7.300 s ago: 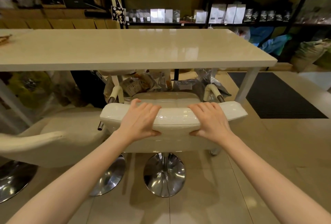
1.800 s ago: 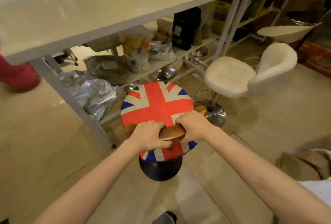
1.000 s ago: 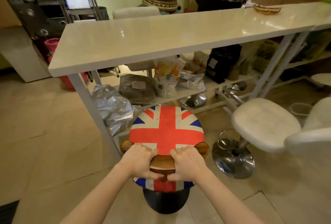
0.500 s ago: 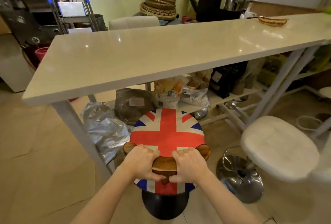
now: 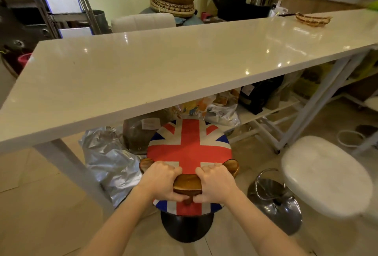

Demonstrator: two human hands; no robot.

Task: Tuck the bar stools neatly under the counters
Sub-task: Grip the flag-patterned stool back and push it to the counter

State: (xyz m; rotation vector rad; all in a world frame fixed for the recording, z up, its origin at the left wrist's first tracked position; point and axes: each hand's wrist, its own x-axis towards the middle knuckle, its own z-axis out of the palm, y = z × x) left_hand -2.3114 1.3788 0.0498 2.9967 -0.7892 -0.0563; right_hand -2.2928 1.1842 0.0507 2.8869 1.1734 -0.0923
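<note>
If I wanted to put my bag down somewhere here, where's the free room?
The white counter top is bare from its left end to the woven tray far right. Underneath is crowded: silver bag, sacks, the flag stool that both hands grip.

A long worktop (image 5: 163,67) has a smooth, glossy pale surface that mirrors ceiling lights. The flag stool (image 5: 189,147) has a matt printed cloth seat, a polished, varnished wooden backrest (image 5: 189,182) and a shiny black base (image 5: 187,228). The white stool (image 5: 325,176) has a padded, faintly textured seat and a mirror-bright chrome base (image 5: 275,204). A crinkled silver foil bag (image 5: 111,163) sits under the worktop. Woven wicker baskets (image 5: 173,1) look rough. The floor (image 5: 41,214) is smooth beige tile with a soft sheen.
</note>
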